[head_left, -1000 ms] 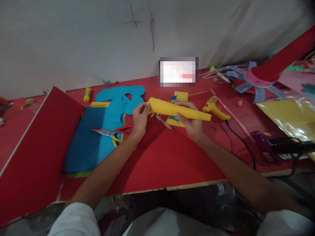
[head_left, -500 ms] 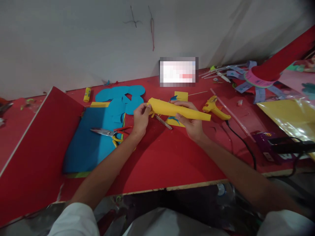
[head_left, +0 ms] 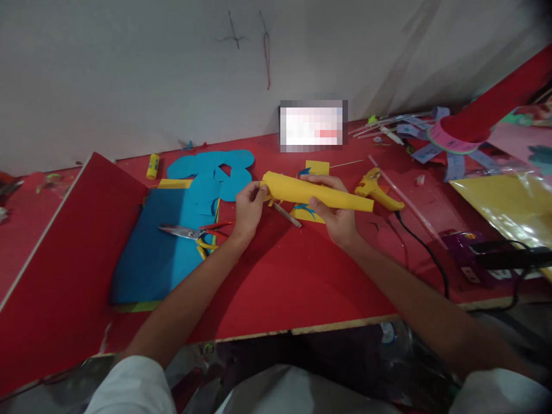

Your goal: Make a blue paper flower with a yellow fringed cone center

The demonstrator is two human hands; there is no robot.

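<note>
A rolled yellow paper cone (head_left: 297, 191) is held level above the red table, its wide end to the left and its narrow end to the right. My left hand (head_left: 249, 208) pinches the wide end, where the edge is cut into small strips. Around the middle and narrow part wraps my right hand (head_left: 338, 215), thumb in front and fingers behind. Beneath and behind the cone are yellow paper pieces (head_left: 318, 168) with blue scraps, and a slim pen-like tool (head_left: 287, 215). Red-and-yellow-handled scissors (head_left: 185, 232) lie open near my left forearm on blue paper (head_left: 146, 247).
Blue paper petal shapes (head_left: 233, 184) and a glue stick (head_left: 152, 166) lie at the back left. A red board (head_left: 73, 259) slants up at the left. Right of my hands are a yellow glue gun (head_left: 377, 191) with its cord, a clear stick (head_left: 405, 201) and a purple box (head_left: 466, 259).
The yellow cone and my left hand have shifted slightly to the right. Both hands keep hold of the cone.
</note>
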